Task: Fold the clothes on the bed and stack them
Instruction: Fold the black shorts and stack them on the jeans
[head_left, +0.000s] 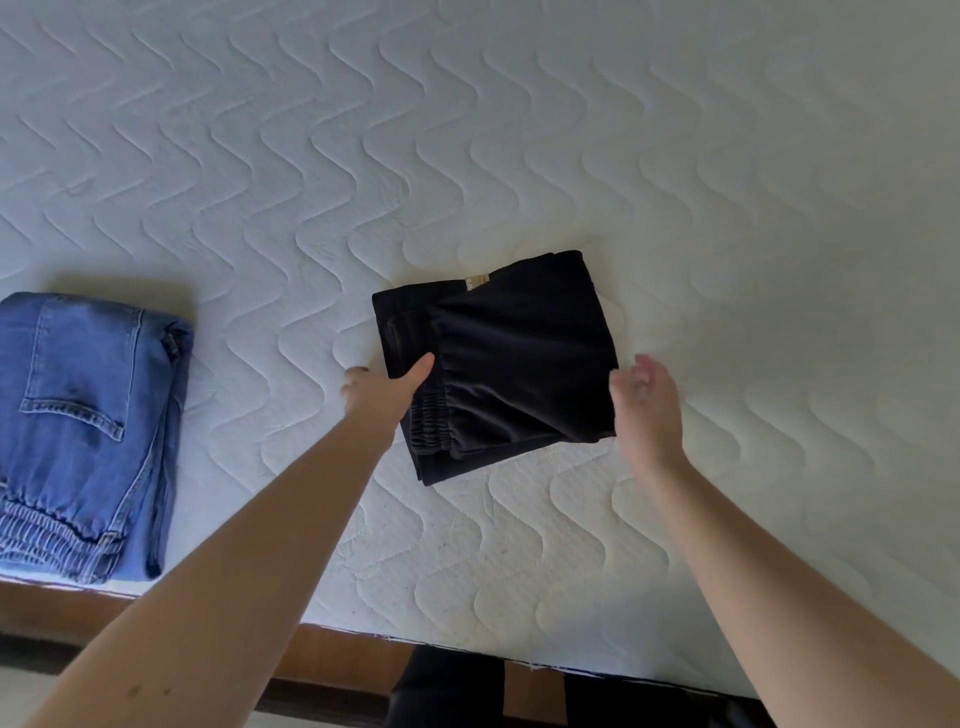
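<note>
A black garment (509, 358), folded into a compact square with an elastic waistband showing at its near left, lies on the white quilted mattress (519, 130). My left hand (382, 392) grips its left edge, thumb on top and fingers under the cloth. At the garment's near right corner is my right hand (647, 405), fingers loosely spread and blurred, touching or just off the edge. Folded blue jeans (88, 431) lie at the far left of the bed, near its front edge.
The mattress stretches wide behind and to the right of the black garment. Its front edge runs along a dark wooden bed frame (332, 660) at the bottom. Pale floor shows at the lower left.
</note>
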